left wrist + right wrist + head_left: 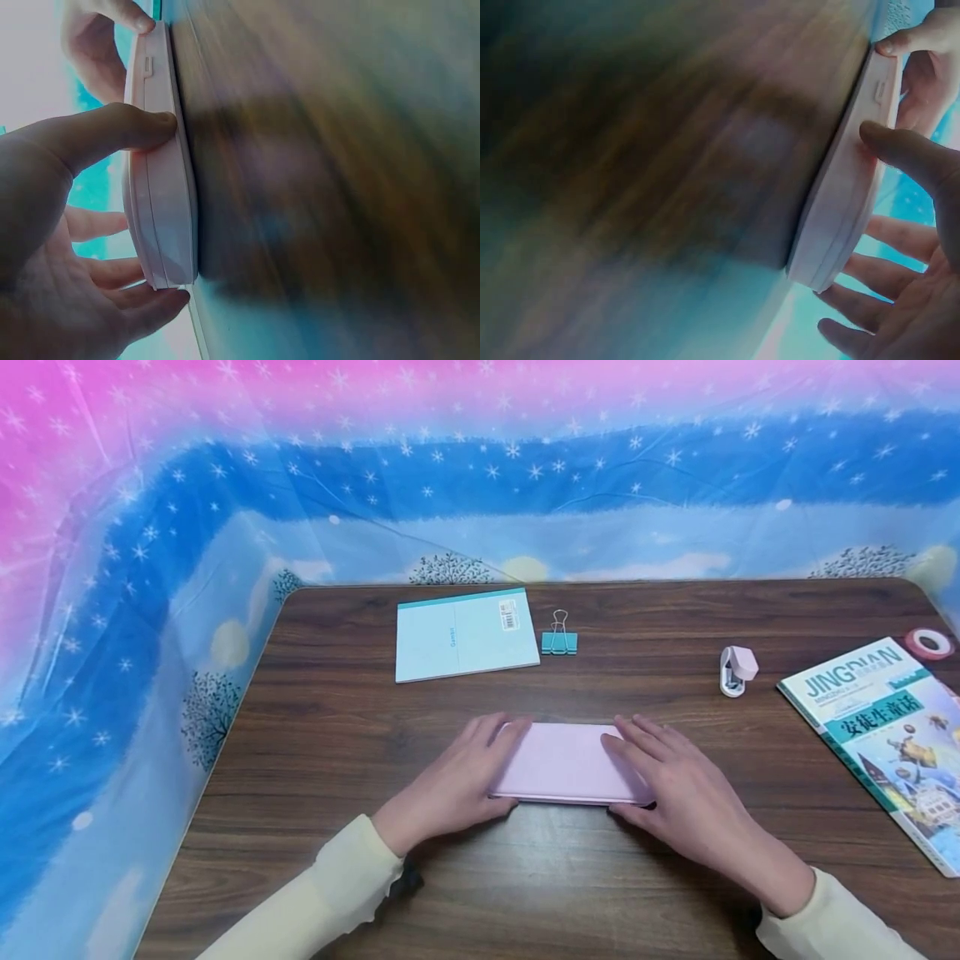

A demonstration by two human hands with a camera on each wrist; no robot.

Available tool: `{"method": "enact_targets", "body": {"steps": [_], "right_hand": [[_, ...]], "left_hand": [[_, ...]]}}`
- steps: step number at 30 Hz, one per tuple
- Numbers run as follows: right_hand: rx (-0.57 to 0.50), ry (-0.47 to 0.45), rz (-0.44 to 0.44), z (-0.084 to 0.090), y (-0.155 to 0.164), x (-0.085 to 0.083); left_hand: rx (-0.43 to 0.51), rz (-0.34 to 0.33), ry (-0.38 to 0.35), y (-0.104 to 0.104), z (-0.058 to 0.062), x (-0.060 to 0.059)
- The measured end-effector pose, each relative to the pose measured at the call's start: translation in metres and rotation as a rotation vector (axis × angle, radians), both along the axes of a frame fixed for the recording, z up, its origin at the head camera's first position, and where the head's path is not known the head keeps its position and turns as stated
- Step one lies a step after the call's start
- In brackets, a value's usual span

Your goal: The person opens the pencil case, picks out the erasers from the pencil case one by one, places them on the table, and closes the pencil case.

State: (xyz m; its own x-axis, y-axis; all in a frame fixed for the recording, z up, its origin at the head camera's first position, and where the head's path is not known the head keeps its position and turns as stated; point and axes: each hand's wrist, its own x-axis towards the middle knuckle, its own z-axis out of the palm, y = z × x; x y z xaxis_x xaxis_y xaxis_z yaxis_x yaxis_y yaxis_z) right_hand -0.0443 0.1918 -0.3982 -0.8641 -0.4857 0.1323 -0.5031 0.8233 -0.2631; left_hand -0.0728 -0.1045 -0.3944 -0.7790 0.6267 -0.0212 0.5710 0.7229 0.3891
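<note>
Both hands [457,785] gripping pink case [566,762]

book [881,739]: "JINGDIAN", "安徒生童话" | notebook [465,633]: barcode sticker, unreadable

- The pink case [566,763] looks like smooth matt plastic, with a moulded seam along its edge.
- The table [675,618] under it is dark wood grain with a faint sheen.
- Beyond the case, the pale blue notebook [465,633] has a matt paper cover.
- Just beside the notebook, the binder clip [559,637] has thin wire handles.
- Right of the case, the book [885,735] has a glossy printed cover.
</note>
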Motion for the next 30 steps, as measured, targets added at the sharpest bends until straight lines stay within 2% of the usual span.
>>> {"method": "enact_targets", "body": {"steps": [7,12,18,26,30], "right_hand": [[-0.028,0.153,0.059,-0.002,0.001,-0.006],[-0.022,0.18,0.077,0.0,0.002,-0.01],[-0.006,0.151,0.072,0.002,0.003,-0.012],[-0.04,-0.021,0.037,0.017,0.005,-0.017],[-0.05,-0.084,0.035,0.019,0.009,-0.022]], "left_hand": [[-0.051,-0.008,-0.017,0.0,0.002,-0.006],[-0.075,-0.022,-0.003,-0.001,0.004,-0.009],[-0.07,-0.023,-0.016,-0.002,0.004,-0.009],[-0.057,-0.02,-0.008,-0.002,0.004,-0.011],[-0.034,0.0,-0.029,-0.003,0.003,-0.01]]}}
